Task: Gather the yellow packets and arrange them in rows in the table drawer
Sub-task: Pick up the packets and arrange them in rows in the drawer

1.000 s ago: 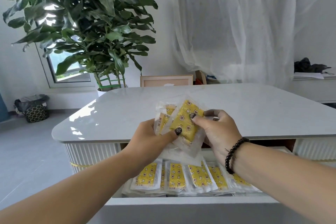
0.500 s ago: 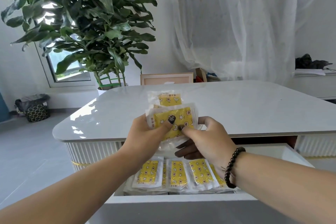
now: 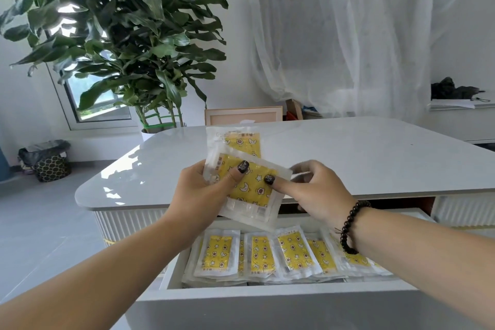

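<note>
Above the open white drawer (image 3: pixel 267 300) I hold a small stack of yellow packets in clear wrappers. My left hand (image 3: pixel 201 193) grips the stack from the left, thumb on the front packet (image 3: pixel 251 190). A second packet (image 3: pixel 241 140) sticks up behind it. My right hand (image 3: pixel 318 193), with a black bead bracelet, pinches the front packet's right edge with its thumb on the yellow face. Inside the drawer a row of several yellow packets (image 3: pixel 267 256) lies side by side, overlapping; my right forearm covers the row's right end.
The glossy white table top (image 3: pixel 348 158) stretches behind my hands. A large potted plant (image 3: pixel 128 43) stands at the back left, a wooden frame (image 3: pixel 242 115) behind the table, a dark basket (image 3: pixel 45 161) on the floor at left, and sheer curtains at the back right.
The stack has turned and shifted a little left, the front packet now tilted down to the right. My right hand moved from below the stack to its right edge.
</note>
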### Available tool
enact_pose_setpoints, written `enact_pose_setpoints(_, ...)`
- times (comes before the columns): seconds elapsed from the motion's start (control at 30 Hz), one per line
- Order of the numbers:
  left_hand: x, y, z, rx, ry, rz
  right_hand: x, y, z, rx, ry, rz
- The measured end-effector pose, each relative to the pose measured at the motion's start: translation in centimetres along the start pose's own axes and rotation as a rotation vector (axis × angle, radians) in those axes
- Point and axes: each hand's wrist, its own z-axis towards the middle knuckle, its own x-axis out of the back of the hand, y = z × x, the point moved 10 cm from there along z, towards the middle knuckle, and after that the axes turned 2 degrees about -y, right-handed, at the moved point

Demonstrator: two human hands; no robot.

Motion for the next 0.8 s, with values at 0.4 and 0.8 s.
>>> enact_pose_setpoints(0.4,-2.4,-0.7,-1.1,-0.044,-0.170,0.263,-2.7,-1.8,-1.2,0.269,-0.280,-0.357)
enact_pose_setpoints(0.8,-3.7,-1.7,-0.8,-0.031,-0.188,0.334,0.7,-1.8,0.0,0.303,-0.377,-0.391)
